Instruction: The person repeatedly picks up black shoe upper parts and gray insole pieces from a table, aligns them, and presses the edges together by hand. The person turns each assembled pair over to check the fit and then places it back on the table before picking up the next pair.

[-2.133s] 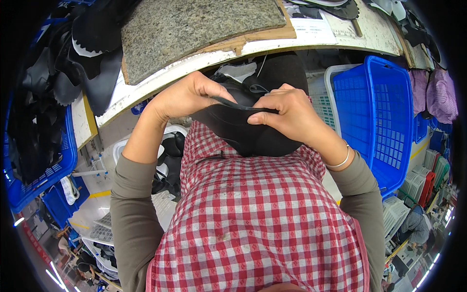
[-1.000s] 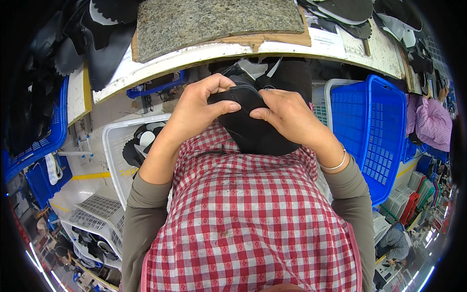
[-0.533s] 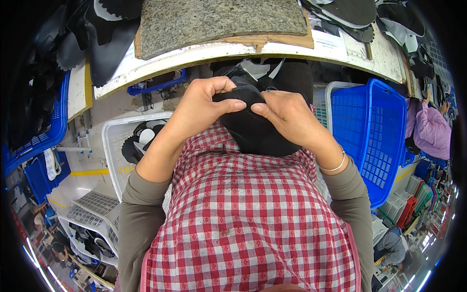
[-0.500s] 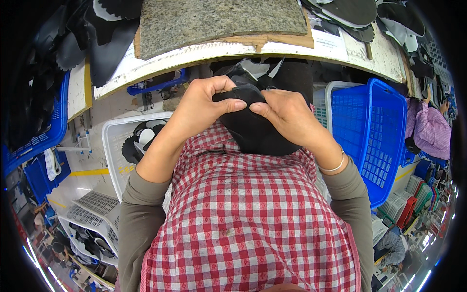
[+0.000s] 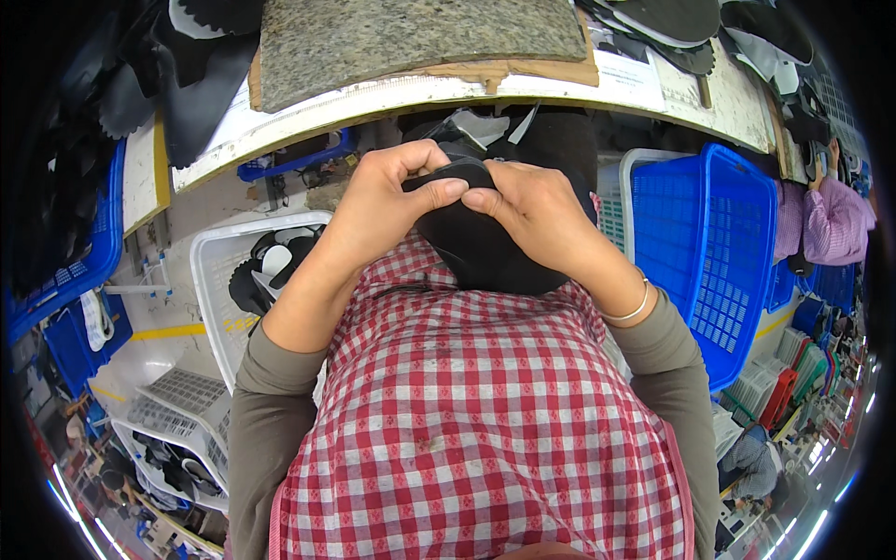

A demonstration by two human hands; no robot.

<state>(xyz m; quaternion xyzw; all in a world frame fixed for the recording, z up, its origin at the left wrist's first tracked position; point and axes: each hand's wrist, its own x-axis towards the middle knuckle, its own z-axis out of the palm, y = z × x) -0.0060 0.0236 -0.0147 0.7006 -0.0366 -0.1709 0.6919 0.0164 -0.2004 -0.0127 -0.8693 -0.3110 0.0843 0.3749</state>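
- The black piece (image 5: 499, 252) might slip or crease at its upper edge, should one thumb press harder than the other.
- Left hand (image 5: 381, 203) and right hand (image 5: 543, 207) pinch that edge, fingers closed on it, thumb tips nearly meeting.
- It lies over the apron (image 5: 467, 401), short of the near edge of the desk (image 5: 723, 114).

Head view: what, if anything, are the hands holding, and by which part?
A black sheet-like piece, pinched at its far edge by the left hand and the right hand.
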